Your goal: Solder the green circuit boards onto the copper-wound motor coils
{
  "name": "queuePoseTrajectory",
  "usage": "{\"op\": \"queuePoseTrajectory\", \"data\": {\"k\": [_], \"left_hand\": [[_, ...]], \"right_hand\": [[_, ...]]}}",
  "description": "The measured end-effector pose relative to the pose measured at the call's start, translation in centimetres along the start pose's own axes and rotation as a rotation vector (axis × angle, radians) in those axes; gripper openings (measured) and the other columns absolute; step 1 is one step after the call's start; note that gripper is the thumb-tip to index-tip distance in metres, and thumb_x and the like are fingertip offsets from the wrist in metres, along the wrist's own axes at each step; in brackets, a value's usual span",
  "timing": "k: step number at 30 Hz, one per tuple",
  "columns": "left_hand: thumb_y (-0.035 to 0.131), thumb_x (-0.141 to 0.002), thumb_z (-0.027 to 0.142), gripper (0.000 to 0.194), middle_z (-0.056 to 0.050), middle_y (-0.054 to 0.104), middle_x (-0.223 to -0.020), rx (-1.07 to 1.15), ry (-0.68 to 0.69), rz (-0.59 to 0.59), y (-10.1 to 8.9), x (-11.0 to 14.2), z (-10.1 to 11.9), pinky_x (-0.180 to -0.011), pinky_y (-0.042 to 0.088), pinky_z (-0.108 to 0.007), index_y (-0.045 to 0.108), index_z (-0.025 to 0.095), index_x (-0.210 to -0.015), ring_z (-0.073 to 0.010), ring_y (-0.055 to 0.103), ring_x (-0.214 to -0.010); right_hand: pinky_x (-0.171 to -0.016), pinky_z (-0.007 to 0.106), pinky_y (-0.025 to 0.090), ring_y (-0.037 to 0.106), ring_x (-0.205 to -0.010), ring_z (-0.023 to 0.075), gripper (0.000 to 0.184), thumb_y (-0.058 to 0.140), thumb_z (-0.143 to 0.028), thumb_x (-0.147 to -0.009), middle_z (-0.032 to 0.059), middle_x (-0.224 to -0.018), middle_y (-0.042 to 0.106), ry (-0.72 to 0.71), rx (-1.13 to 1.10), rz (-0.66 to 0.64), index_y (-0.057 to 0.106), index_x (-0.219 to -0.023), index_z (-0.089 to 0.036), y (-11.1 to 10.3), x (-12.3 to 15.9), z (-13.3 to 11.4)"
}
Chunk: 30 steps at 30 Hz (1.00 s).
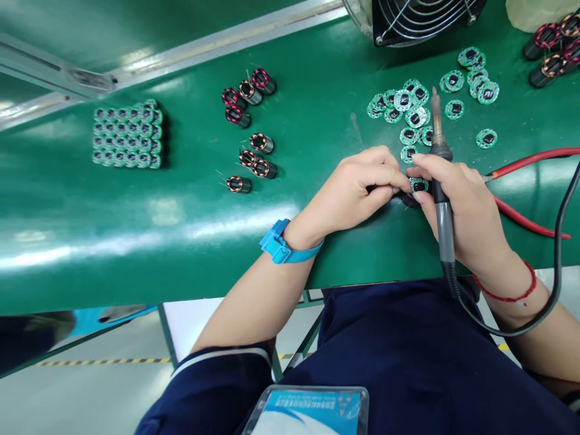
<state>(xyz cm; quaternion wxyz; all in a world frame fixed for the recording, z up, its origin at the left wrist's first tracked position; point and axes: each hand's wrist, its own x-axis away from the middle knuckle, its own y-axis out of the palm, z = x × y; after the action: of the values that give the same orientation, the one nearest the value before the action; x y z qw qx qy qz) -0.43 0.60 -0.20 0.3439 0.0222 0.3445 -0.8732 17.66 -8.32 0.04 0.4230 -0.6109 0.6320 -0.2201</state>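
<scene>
A small round green circuit board (419,185) sits between the fingertips of both hands, over a dark motor stator (408,200) that is mostly hidden. With thumb and forefinger pressed together, my left hand (367,187) grips at the left edge of this pair. My right hand (473,208) has a soldering iron (444,223) lodged in it, tip pointing away from me, while its thumb and forefinger touch the board's right side. More round circuit boards (403,100) lie loose just beyond the fingers.
Wound stators (261,142) stand in small groups left of centre, with more (548,69) at far right. Stators topped with boards (127,136) form a block at left. A fan (426,18) sits at the back. Red-handled pliers (534,158) and the iron's cable (559,254) lie right.
</scene>
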Motion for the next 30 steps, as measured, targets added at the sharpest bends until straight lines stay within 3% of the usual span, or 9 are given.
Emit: {"op": "queuePoseTrajectory", "data": {"k": [7,12,22,26,30], "left_hand": [[0.054,-0.082,0.013,0.007,-0.001,0.059,-0.082,-0.018,-0.060,0.016,-0.4,0.3,-0.1,-0.068,0.050,-0.027,0.059,0.017,-0.084,-0.0115,0.056,-0.076],[0.058,-0.083,0.015,0.009,-0.002,0.054,-0.086,-0.044,-0.025,-0.040,0.4,0.5,0.3,-0.064,0.048,-0.026,0.051,0.018,-0.087,-0.0117,0.052,-0.074],[0.058,-0.087,0.017,0.004,-0.001,0.052,-0.079,0.007,-0.015,0.058,1.5,0.0,0.7,-0.067,0.046,-0.025,0.057,0.017,-0.083,-0.0112,0.050,-0.074],[0.058,-0.086,0.015,0.006,0.001,0.051,-0.077,0.054,-0.087,0.077,1.7,-0.3,0.9,-0.065,0.044,-0.022,0.057,0.017,-0.080,-0.0094,0.049,-0.071],[0.056,-0.085,0.012,0.007,0.001,0.052,-0.077,0.059,-0.108,0.080,1.6,-0.3,0.9,-0.067,0.044,-0.023,0.057,0.016,-0.080,-0.0091,0.050,-0.073]], "right_hand": [[-0.079,0.038,0.046,0.062,-0.095,0.0213,0.038,0.047,-0.026,-0.094,0.0032,-0.111,0.069,0.000,0.004,-0.005,0.043,-0.132,-0.028,0.1,0.0,-0.1],[-0.075,0.036,0.047,0.063,-0.090,0.0205,0.038,0.049,-0.027,-0.093,0.0035,-0.112,0.068,-0.011,0.015,0.020,0.044,-0.131,-0.029,0.2,0.1,0.1],[-0.080,0.040,0.051,0.063,-0.099,0.0231,0.045,0.052,-0.024,-0.090,0.0054,-0.118,0.066,-0.041,-0.036,0.032,0.041,-0.134,-0.027,0.0,0.2,0.3],[-0.085,0.043,0.050,0.061,-0.108,0.0243,0.048,0.051,-0.021,-0.090,0.0066,-0.123,0.064,-0.146,-0.037,0.086,0.038,-0.136,-0.027,-0.4,0.4,0.3],[-0.087,0.042,0.049,0.060,-0.112,0.0230,0.044,0.048,-0.020,-0.091,0.0009,-0.119,0.065,-0.237,-0.008,0.081,0.043,-0.133,-0.033,-0.4,0.7,0.5]]}}
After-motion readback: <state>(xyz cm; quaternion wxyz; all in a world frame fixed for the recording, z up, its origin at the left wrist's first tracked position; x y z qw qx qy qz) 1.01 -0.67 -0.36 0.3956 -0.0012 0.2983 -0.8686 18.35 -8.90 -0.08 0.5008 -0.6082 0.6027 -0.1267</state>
